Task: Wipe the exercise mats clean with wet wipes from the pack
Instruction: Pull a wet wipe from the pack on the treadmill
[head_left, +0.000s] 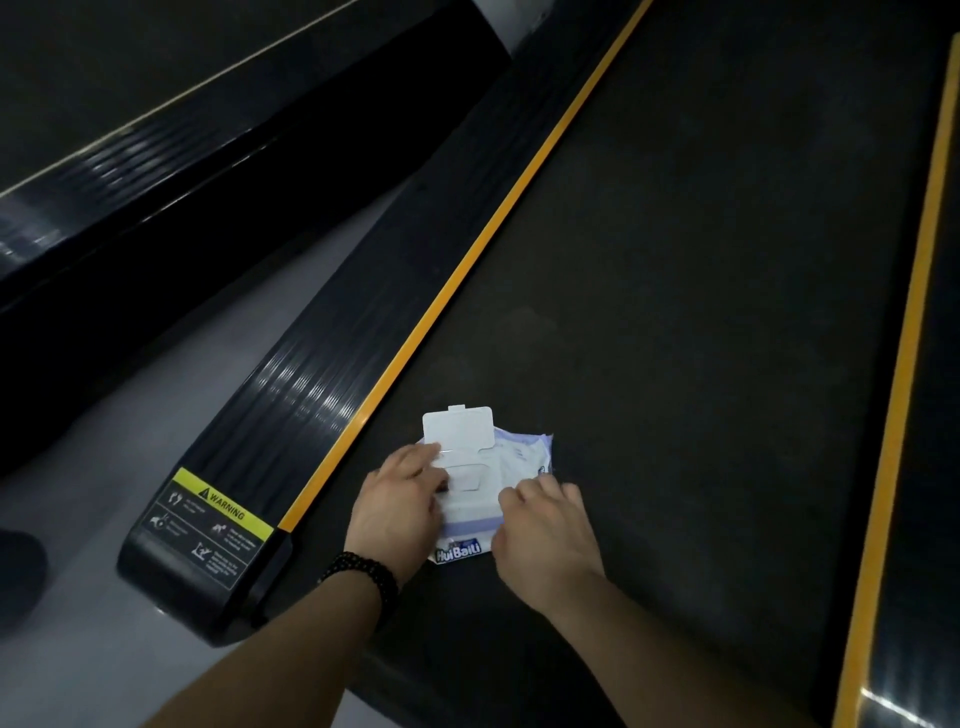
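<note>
Floor, pale grey, was seen at far left, then a black ribbed side rail w/ yellow warning label. Left hand was pressed flat on the white-and-lilac wet-wipe pack, prob. to steady it; flip lid was raised. Right hand was curled at the pack's edge; grip couldn't be told. Pack was laid on the dark treadmill belt, w/ open room beyond, btw. yellow strips.
</note>
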